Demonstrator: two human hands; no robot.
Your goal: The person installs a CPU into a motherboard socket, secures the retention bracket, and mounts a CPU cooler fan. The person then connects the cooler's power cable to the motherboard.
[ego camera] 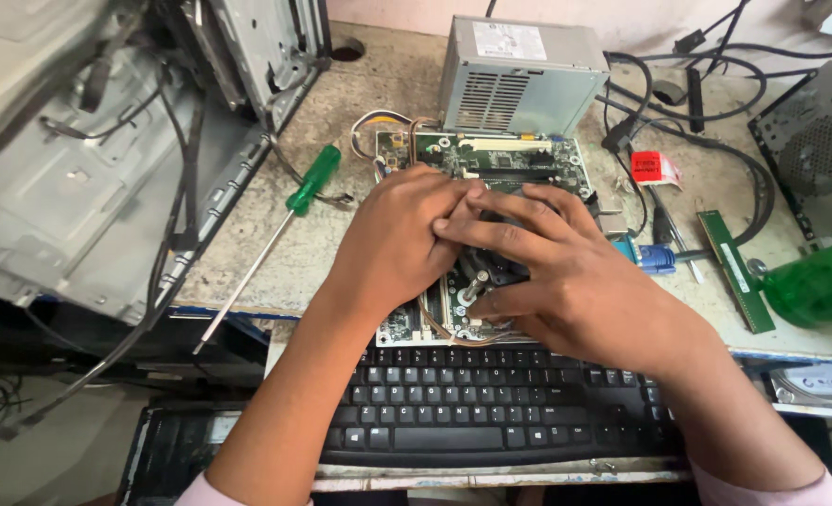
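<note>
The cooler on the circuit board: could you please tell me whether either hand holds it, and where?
Both hands, left hand and right hand, grip the cooler from above, on opposite sides.

I see one head-worn view, looking steeply down, close over the workbench [359, 103]. Its far edge lies toward twelve o'clock.

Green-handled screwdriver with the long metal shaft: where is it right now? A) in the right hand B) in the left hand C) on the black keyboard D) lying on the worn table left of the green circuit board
D: the green-handled screwdriver lies on the worn table, left of the green circuit board; both the left hand and the right hand are on the board, not on it.
</note>
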